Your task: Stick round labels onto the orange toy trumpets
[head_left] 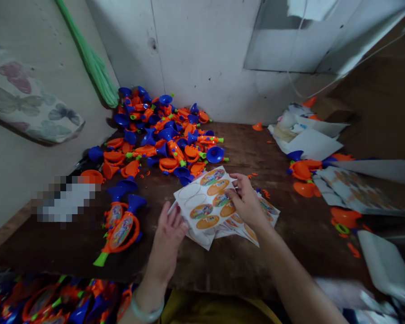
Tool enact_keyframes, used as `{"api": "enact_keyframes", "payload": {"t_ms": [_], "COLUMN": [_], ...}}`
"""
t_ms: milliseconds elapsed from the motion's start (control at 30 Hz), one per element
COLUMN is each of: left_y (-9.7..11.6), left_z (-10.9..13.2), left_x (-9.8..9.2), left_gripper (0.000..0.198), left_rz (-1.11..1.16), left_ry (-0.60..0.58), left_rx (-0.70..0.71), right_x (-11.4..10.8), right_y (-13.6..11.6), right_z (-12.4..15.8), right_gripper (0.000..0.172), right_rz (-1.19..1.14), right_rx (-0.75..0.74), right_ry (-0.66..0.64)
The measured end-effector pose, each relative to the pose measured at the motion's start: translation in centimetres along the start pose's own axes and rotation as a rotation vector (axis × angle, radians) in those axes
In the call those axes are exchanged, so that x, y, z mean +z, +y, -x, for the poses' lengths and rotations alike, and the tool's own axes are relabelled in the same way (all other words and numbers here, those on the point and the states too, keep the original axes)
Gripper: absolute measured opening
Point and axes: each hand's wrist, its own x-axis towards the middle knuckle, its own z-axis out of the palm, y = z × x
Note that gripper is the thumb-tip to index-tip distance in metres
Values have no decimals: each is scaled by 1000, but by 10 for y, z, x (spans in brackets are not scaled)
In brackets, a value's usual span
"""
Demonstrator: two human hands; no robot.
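A stack of white sticker sheets with oval orange and picture labels lies on the dark wooden table. My right hand rests on the stack's upper right, its fingers curled and gripping the sheets. My left hand is at the lower left edge, fingers spread, touching the paper. A pale bangle circles my left wrist. Behind the sheets lies a heap of orange and blue plastic toy trumpets. Two assembled trumpets with labels lie to the left of my left hand.
More orange and blue trumpets fill a container edge in the near left. Loose papers and printed sheets lie on the right among orange parts. White walls rise behind the table, with a butterfly-printed cloth at left.
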Motion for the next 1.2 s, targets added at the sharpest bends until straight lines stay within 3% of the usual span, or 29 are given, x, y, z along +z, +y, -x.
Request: {"api": "enact_keyframes", "payload": {"t_ms": [67,133,367,500,667,767,867,1067,1200], "left_y": [3,9,16,12,6,6,9,16,21], "left_z": [0,2,10,11,13,13,13,16,10], "left_x": [18,31,50,50,43,42,47,60,57], "left_gripper": [104,98,68,55,39,37,38,56,63], "left_rz": [171,249,236,141,25,43,93,162,224], "left_ry": [-107,-118,97,97,15,24,52,120,176], "left_rx": [-218,-318,-79,31,96,109,110,76,2], "right_x": [6,12,-6,-5,8,12,17,31,33], "right_y": [-8,-15,-39,-59,-69,-70,-71,-71,-67], "right_z": [5,9,31,46,46,44,44,47,56], "right_gripper": [40,40,17,11,8,5,4,12,19], "right_rz": [-71,-100,37,68,-152,-279,-319,-187,-10], "right_rx": [-39,-74,-229,-319,-162,-120,-171,-373,-515], "right_ry": [-33,-53,128,12,-27,1,89,287,346]}}
